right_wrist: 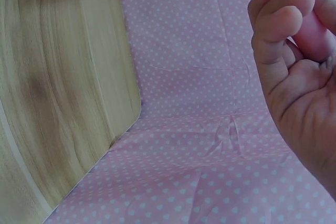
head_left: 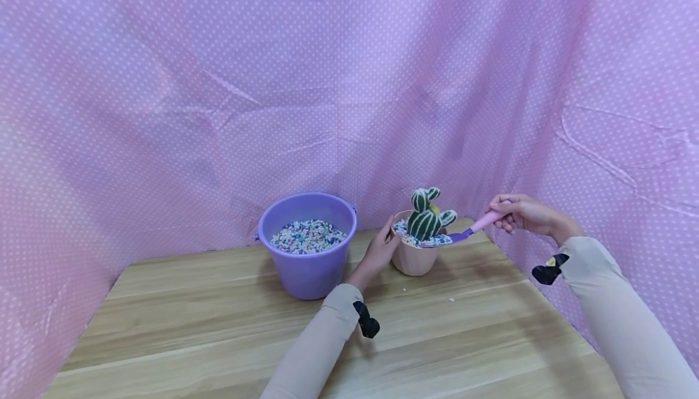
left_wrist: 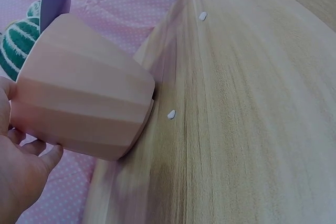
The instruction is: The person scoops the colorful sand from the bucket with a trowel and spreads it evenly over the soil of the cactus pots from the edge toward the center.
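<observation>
A peach pot (head_left: 415,261) (left_wrist: 86,87) stands near the table's right back edge, holding a green and white cactus (head_left: 423,224) (left_wrist: 20,44) among small coloured pebbles. My left hand (head_left: 380,252) (left_wrist: 23,171) grips the pot's left side, thumb near the rim. In my right hand (head_left: 528,214) (right_wrist: 299,56) is the pink handle (head_left: 486,221) (right_wrist: 312,32) of a small shovel, fingers curled round it. Its purple blade (head_left: 460,236) (left_wrist: 55,1) reaches over the pot's right rim, with pebbles at its tip.
Left of the pot stands a purple bucket (head_left: 310,274) partly filled with coloured pebbles (head_left: 308,237). Two white pebbles (left_wrist: 202,16) (left_wrist: 171,114) lie on the wooden table (head_left: 218,326) before the pot. Pink dotted cloth (head_left: 273,83) (right_wrist: 184,77) hangs behind and at the sides.
</observation>
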Demonstrator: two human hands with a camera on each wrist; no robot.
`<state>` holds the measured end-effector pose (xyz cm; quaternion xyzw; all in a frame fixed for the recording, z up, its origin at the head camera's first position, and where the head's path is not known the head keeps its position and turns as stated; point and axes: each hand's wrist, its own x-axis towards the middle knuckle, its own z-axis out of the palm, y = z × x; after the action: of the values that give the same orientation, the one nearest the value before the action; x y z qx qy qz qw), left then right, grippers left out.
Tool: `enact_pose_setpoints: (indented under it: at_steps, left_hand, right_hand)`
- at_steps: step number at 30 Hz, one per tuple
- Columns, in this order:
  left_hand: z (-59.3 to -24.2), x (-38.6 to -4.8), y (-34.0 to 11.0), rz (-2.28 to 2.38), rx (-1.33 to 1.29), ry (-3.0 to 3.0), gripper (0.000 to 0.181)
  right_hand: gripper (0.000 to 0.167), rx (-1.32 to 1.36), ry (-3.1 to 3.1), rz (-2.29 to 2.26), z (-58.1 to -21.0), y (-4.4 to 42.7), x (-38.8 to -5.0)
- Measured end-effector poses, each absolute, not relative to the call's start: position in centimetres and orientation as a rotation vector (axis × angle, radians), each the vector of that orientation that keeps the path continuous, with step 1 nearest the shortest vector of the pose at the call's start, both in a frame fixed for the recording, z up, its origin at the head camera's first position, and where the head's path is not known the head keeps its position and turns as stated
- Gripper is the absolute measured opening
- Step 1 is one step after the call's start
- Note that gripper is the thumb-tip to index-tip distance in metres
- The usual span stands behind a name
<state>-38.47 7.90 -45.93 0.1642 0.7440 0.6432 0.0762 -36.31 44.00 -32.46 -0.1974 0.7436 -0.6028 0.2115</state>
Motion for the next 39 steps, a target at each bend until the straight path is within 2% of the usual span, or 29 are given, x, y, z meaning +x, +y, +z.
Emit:
enact_pose_setpoints:
  at_steps: [39]
  left_hand:
    - [-45.26, -37.72, 8.22, 1.956, 0.471, 2.278, 0.063]
  right_hand:
    - [0.028, -0.534, 2.067, -1.653, -32.26, 43.25, -36.36]
